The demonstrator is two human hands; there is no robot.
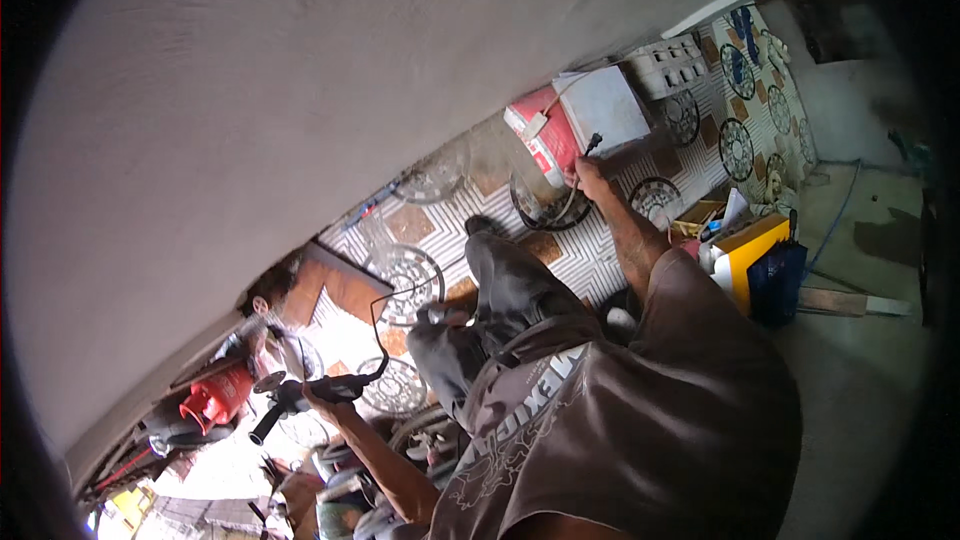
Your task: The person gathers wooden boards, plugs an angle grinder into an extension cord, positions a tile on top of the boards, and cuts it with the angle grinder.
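Left hand [326, 406] holds what looks like a grinder [292, 397]; right hand [587, 178], a plug [594, 142].

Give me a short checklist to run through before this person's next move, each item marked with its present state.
1. Tool held: ok, the left hand grips the black power tool.
2. Side handle fitted: ok, it juts from the tool.
3. Plug in hand: ok, the black plug sticks out of the right hand.
4. Plug apart from the white extension block: ok.
5. Tool switch off: cannot tell.
6. Gloves on: not ok, both hands bare.
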